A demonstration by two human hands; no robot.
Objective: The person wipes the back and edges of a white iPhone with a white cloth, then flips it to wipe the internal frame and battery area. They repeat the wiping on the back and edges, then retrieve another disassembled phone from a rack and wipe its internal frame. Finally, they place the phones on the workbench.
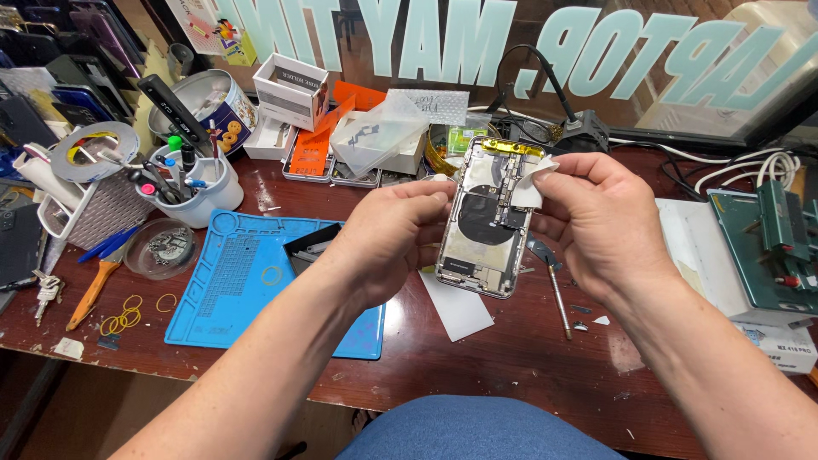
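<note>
While the left hand (392,234) grips the opened silver phone housing (487,217), the right hand (596,217) pinches a white film (530,183); the internals are exposed, the film half-lifted, it seems.

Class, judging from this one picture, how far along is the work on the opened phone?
Done: the silver-framed phone housing is already open, its inner parts exposed. In hand: the left hand grips its edge above the dark wooden bench, while the right hand pinches a small white film piece at its top. Left: no screen is on; a slim metal tool lies beside.
</note>
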